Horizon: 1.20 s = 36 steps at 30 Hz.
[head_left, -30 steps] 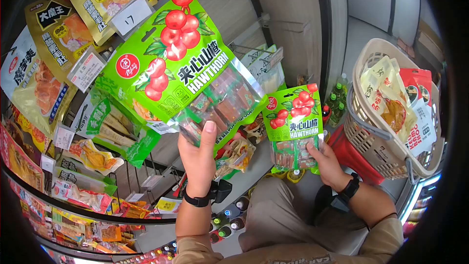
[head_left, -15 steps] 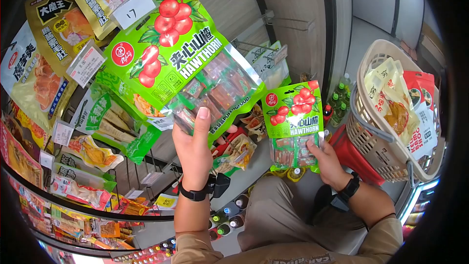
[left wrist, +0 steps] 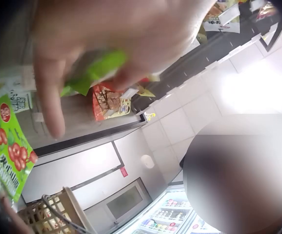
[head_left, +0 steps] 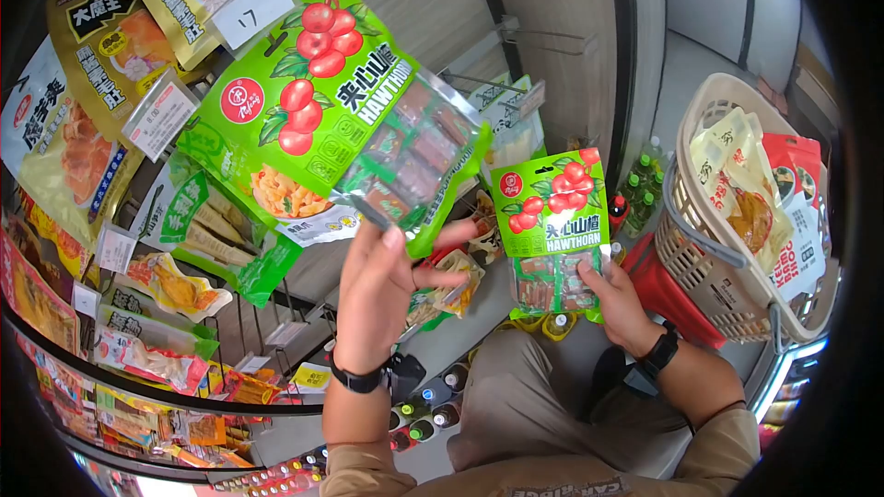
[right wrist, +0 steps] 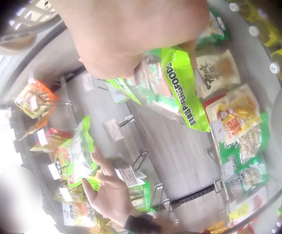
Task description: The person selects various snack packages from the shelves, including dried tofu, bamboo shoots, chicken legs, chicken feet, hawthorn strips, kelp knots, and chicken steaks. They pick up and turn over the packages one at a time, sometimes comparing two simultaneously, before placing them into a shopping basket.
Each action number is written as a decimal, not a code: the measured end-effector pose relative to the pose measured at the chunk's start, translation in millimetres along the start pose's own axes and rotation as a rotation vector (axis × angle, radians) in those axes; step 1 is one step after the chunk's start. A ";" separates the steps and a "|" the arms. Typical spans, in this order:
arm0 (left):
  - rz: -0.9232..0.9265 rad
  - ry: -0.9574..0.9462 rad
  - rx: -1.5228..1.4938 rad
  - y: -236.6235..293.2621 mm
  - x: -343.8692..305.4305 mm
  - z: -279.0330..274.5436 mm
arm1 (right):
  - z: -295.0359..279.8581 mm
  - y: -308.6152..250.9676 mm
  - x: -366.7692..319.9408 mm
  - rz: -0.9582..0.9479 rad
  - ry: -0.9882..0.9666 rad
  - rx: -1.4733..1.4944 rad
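A large green bag of hawthorn sweets (head_left: pixel 276 147) with red berries hangs at the rack, tilted, behind a tag marked 17. My left hand (head_left: pixel 373 299) is at its lower edge, fingers spread and thumb tip overlapping the bag's bottom. Seen in the right wrist view, the left hand (right wrist: pixel 112 197) has an open palm below that bag. My right hand (head_left: pixel 622 308) pinches a second bag of hawthorn sweets (head_left: pixel 551 212) by its lower right side, upright over the lap. The left wrist view also shows this held bag (left wrist: pixel 9 151) at its left edge.
A beige shopping basket (head_left: pixel 709 258) stands at the right, with snack packets (head_left: pixel 737 189) inside. Gold snack packets (head_left: pixel 97 46), price tags and more bags line the rack at the left. Bottles (head_left: pixel 635 189) stand on the floor beyond the held bag.
My left hand has loosened from the larger hawthorn bag, its fingers spreading as it drops a little below it. That bag stays at the rack. My right hand holds its bag nearly still.
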State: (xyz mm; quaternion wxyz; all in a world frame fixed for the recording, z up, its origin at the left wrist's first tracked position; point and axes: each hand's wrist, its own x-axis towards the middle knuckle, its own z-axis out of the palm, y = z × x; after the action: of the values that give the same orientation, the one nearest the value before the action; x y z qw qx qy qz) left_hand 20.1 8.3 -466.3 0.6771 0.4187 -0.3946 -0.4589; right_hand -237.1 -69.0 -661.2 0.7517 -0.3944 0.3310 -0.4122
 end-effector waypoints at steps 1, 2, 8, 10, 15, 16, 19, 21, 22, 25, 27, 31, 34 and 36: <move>-0.004 -0.003 -0.001 -2.9 -7.6 -6.5 | 0.7 -0.2 -0.1 0.001 0.001 0.006; -0.160 -0.144 0.050 -6.6 -17.7 -17.3 | 0.5 -0.5 0.2 0.002 0.002 0.012; 0.122 -0.199 0.504 -21.6 -54.7 -46.7 | 2.0 1.6 2.3 -0.013 -0.001 -0.004; 0.461 -0.024 0.589 -9.8 -48.0 -63.5 | 4.8 2.5 0.9 0.002 -0.002 -0.012; 0.676 0.163 0.956 8.0 -6.2 -66.8 | 14.3 1.4 -1.8 -0.008 0.016 -0.046; 0.648 0.190 0.979 7.7 -0.4 -64.3 | 15.3 3.0 -1.1 -0.042 0.016 -0.042; 0.640 0.215 1.065 7.9 -3.2 -63.4 | 21.3 -0.4 -3.7 -0.093 0.039 -0.018; 0.749 0.177 0.949 0.7 -16.5 -59.8 | 23.3 -3.9 -8.3 -0.109 0.065 -0.002; 0.751 0.146 0.874 -4.2 -24.3 -55.3 | 23.7 -4.7 -10.8 -0.126 0.083 -0.011; 0.611 0.059 0.711 -16.9 -45.0 -42.6 | 20.2 -1.0 -13.8 -0.202 0.111 -0.047; 0.696 0.103 0.807 -29.5 -47.9 -49.8 | 20.3 -1.1 -15.1 -0.260 0.121 -0.075; 0.420 -0.081 0.764 -42.7 -61.4 -45.9 | 26.2 -13.5 -22.7 -0.274 0.073 0.026; 0.029 -0.146 0.775 -61.3 -67.6 -30.6 | 32.3 -12.2 -27.9 -0.190 0.003 0.110; -0.129 -0.345 0.637 -84.8 -74.8 -34.6 | 34.2 -9.2 -31.7 -0.147 -0.019 0.134</move>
State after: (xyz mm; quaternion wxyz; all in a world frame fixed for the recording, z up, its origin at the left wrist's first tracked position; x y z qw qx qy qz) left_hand 7.1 67.2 -568.0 0.4062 0.5489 -0.5987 -0.4187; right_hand -226.3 -33.3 -631.7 0.7472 -0.3701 0.2657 -0.4838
